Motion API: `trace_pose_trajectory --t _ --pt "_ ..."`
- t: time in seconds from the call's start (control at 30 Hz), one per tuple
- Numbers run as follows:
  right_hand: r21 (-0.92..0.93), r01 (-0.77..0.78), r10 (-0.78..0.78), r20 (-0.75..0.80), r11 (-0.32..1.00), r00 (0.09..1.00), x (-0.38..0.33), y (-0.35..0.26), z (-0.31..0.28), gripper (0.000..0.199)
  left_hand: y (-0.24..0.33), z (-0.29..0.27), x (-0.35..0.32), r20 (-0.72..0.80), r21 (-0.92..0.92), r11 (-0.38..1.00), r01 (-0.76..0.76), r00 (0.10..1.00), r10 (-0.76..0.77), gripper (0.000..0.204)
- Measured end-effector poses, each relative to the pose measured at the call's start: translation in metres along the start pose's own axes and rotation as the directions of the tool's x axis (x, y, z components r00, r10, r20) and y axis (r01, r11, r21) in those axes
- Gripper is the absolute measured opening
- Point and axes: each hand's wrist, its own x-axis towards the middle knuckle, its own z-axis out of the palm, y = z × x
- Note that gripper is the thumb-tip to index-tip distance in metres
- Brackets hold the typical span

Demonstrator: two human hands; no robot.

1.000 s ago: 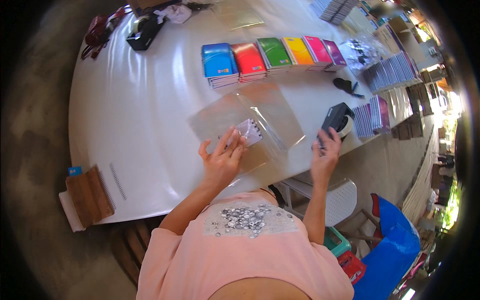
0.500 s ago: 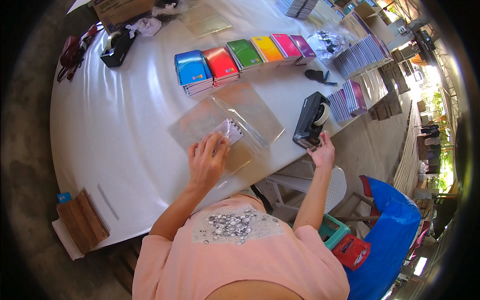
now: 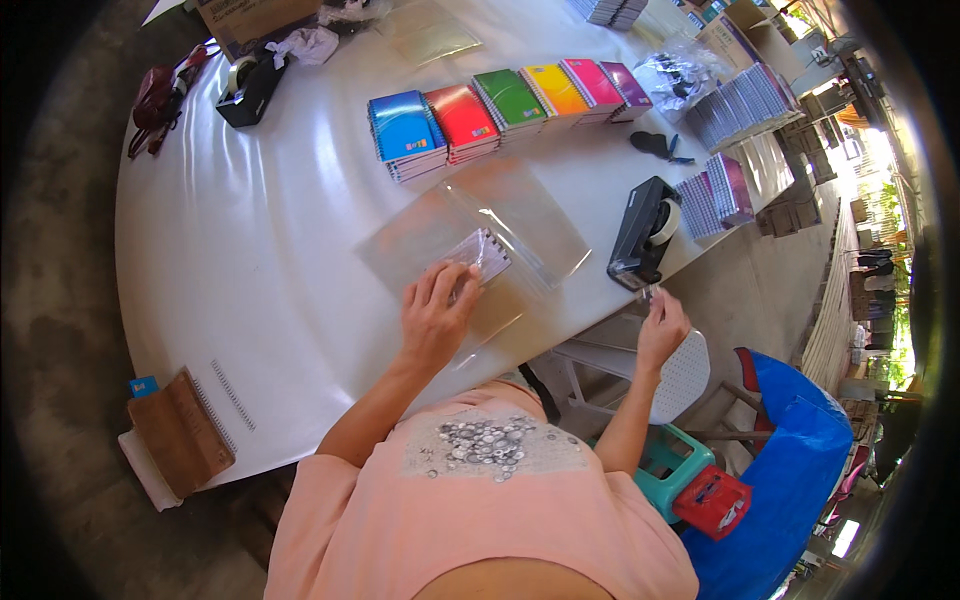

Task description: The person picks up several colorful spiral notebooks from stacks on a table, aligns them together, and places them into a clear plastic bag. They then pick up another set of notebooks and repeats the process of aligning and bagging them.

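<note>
My left hand (image 3: 437,315) is curled over a small spiral notebook (image 3: 488,254) with clear plastic film folded over it, holding both down on the table. Beneath them lie large clear plastic sheets (image 3: 545,205), overlapping and creased. At the table's right edge stands a black tape dispenser (image 3: 632,238) with a roll of clear tape (image 3: 664,222). Just below its near end, my right hand (image 3: 664,328) pinches a short strip of clear tape (image 3: 648,293) between thumb and fingers. Whether this strip is still joined to the roll is hard to see.
Stacks of coloured spiral notebooks (image 3: 460,120) form a row behind the sheets. Further right are black-handled scissors or cutters (image 3: 655,146) and more notebook stacks (image 3: 745,105). A second tape dispenser (image 3: 250,92) stands far left, a brown cardboard piece (image 3: 185,435) near left. A white chair (image 3: 682,375) adjoins the table.
My right hand has closed from spread fingers into a pinch and drawn slightly down from the dispenser. My left hand still holds the wrapped notebook. The whole view has shifted a little.
</note>
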Motion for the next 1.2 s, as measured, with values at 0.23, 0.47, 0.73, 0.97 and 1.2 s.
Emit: trace_pose_trajectory --t 0.23,0.47,0.73,0.97,1.2 --pt "0.593 -0.688 -0.153 0.793 0.419 0.59 -0.013 -0.171 -0.012 0.028 -0.004 0.011 -0.004 -0.075 -0.138 0.99 -0.027 0.997 0.017 0.029" --pt "0.389 -0.781 -0.093 0.913 0.489 0.397 -0.035 -0.204 0.013 0.037 -0.003 0.016 -0.001 -0.185 -0.307 0.951 0.039 0.978 -0.1 0.042" --pt "0.298 -0.809 -0.025 0.943 0.507 0.332 -0.053 -0.187 0.022 0.044 -0.006 -0.012 0.006 0.164 -0.099 0.991 0.091 0.984 -0.074 0.056" --pt "0.531 -0.649 -0.051 0.794 0.545 0.606 -0.089 -0.149 0.07 0.039 -0.013 -0.008 0.019 0.272 -0.262 0.958 0.117 0.961 -0.043 0.062" --pt "0.33 -0.931 0.037 0.94 0.155 0.34 -0.074 -0.104 0.039 0.043 -0.01 0.006 0.016 0.274 -0.414 0.882 0.225 0.955 -0.115 0.065"
